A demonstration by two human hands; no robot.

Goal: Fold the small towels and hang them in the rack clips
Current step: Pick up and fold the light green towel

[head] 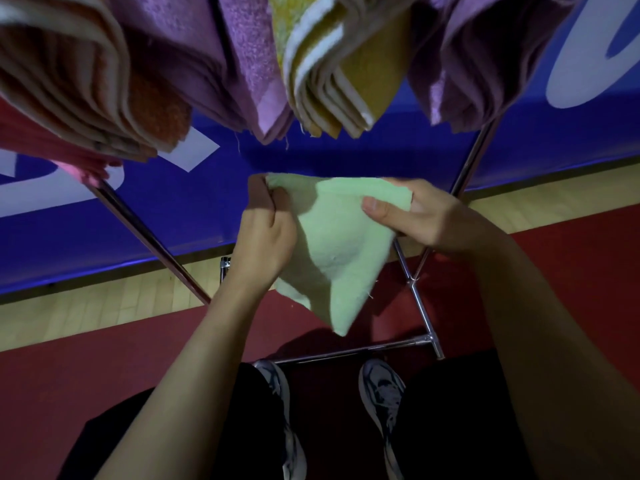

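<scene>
I hold a small pale-green terry towel [341, 244] in mid-air in front of a chrome tube rack [420, 308], one upper corner in each hand. My left hand [265, 237] has its fingers curled tight round the towel's left corner; my right hand [412, 213] pinches the right corner, thumb flat on the near face and the other fingers hidden behind the cloth. The towel sags between them and tapers to a point hanging low over the rack's bottom crossbar.

Above my hands, folded towels hang from the top of the rack: an orange-and-cream striped towel [104, 88] at the left, a lilac towel [242, 71] beside it, a yellow-and-white striped towel [332, 81] in the middle and a mauve towel [474, 64] at the right. A pink towel [45, 143] shows under the orange one. Their clips lie out of view.

Open air separates the green towel from the hanging ones. Behind the rack runs a blue banner with white lettering [173, 202], over a strip of pale wood floor [104, 306] and then red floor [69, 375]. My grey trainers [381, 386] stand just short of the rack's base.
</scene>
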